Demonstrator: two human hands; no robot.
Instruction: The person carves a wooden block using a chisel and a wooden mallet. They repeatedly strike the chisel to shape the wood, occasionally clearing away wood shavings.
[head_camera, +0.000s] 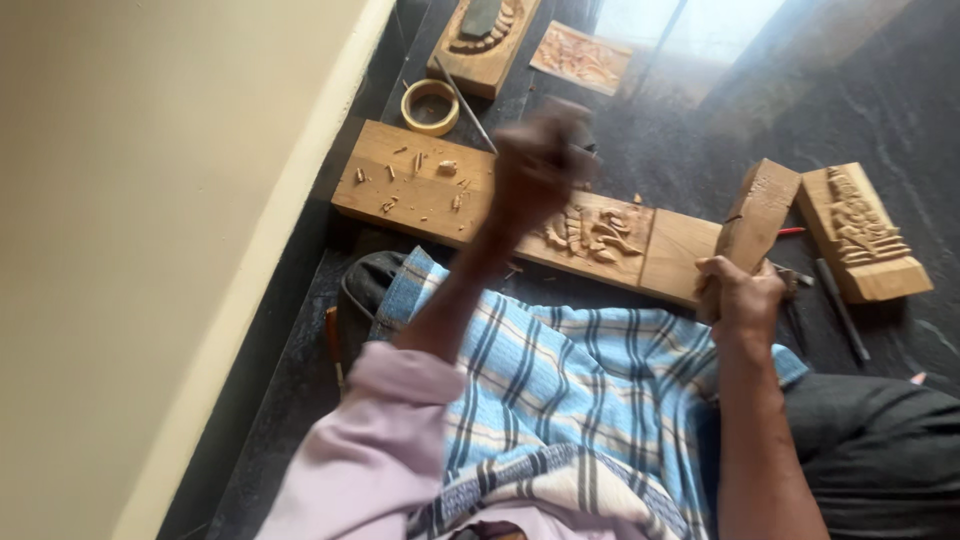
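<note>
a: hands?
b: right hand (745, 295) was closed round a wood block (757, 215), held upright like a mallet. left hand (535, 175) was blurred, fisted over the plank (520, 210); can't tell what it held.
a: plank where?
b: flat on the floor by the knees, carving (595, 232) mid-board, chips (415, 175) on top.

Setting: a woodcarving workspace on the floor of a building, not at a bench. Evidence: long wooden plank (500, 205) with a half-cut relief and loose wood chips (415, 175) on it; finished carved panels (862, 232) lying around on the dark stone floor (880, 100); thin metal carving tools (842, 310) beside them; a roll of tape (430, 106); plain cream wall (130, 250) alongside.
</note>
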